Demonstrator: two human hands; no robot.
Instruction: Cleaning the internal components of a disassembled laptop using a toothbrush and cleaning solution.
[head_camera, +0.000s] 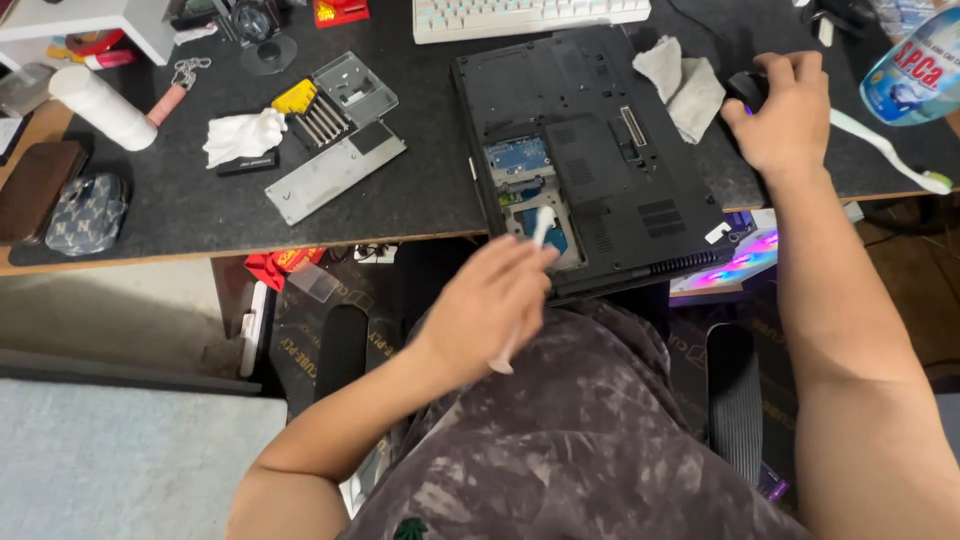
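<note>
Laptop overhanging desk edge — left hand with brush at open bay

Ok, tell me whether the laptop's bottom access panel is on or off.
Off: the upturned laptop shows a bare blue circuit board in an open bay.

Black laptop, white brush

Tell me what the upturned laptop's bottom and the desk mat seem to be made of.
Laptop bottom: probably matte black plastic, with moulded vents and panel seams. Desk mat: dark grey, likely felt or fabric, given its speckled, non-reflective surface.
</note>
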